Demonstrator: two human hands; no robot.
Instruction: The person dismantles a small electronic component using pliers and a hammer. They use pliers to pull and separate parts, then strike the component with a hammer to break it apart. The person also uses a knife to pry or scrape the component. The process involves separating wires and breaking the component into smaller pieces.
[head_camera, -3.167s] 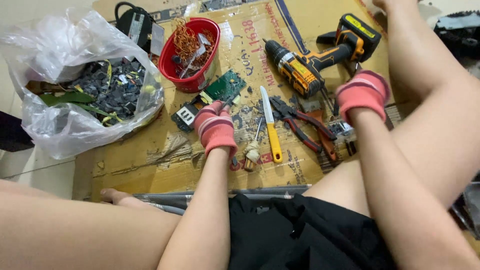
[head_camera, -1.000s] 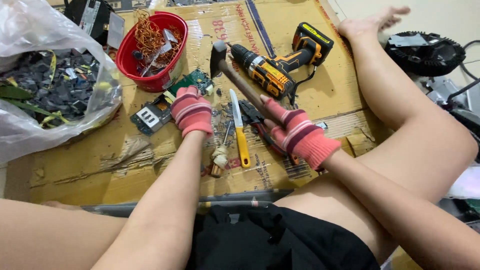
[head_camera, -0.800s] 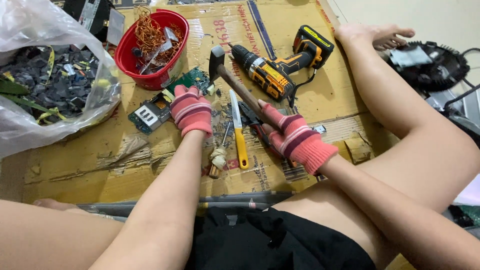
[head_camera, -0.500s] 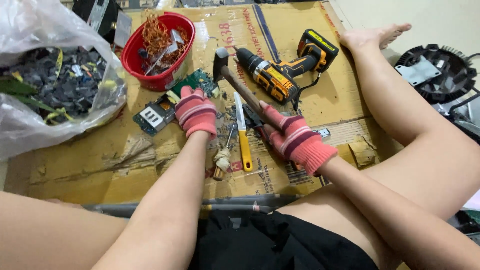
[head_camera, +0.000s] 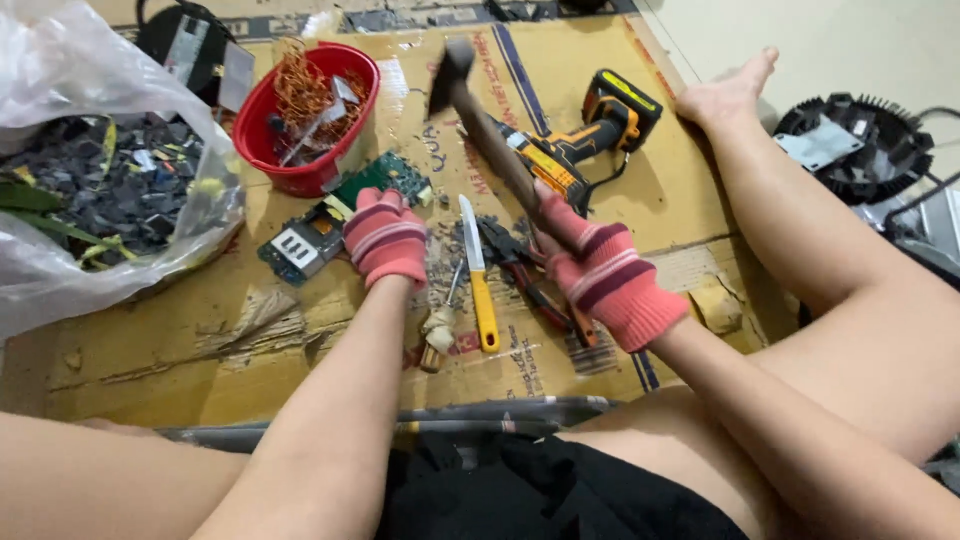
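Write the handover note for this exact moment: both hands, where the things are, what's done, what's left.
Right hand: gloved, gripping the hammer, head raised above the cardboard.
Left hand: gloved, pressed down on the green circuit board.
Nearby: yellow-handled knife, pliers, cordless drill, red bowl of copper wire, plastic bag of dark scrap.
Done: scrap bagged, wire in the bowl.
Left: the board under the left hand looks whole.
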